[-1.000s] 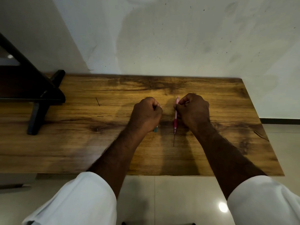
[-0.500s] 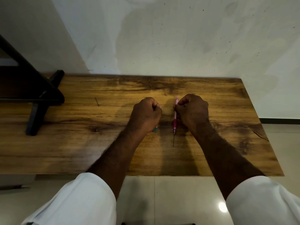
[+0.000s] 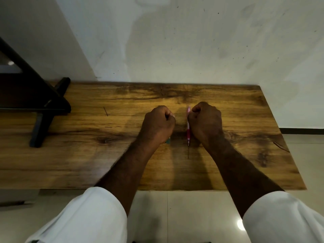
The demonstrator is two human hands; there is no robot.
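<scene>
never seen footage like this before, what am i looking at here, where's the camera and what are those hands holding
There is no machine here: a person wears a camera on the head, looking forward and down, so you see their own arms in white sleeves. Both fists are over a wooden table that stands against a pale wall. The right hand grips a pink pen, its tip pointing back toward the person. The left hand is curled round a small teal thing; only its end peeks out below the fist, so I cannot tell what it is. A dark stand sits on the table's left end.
</scene>
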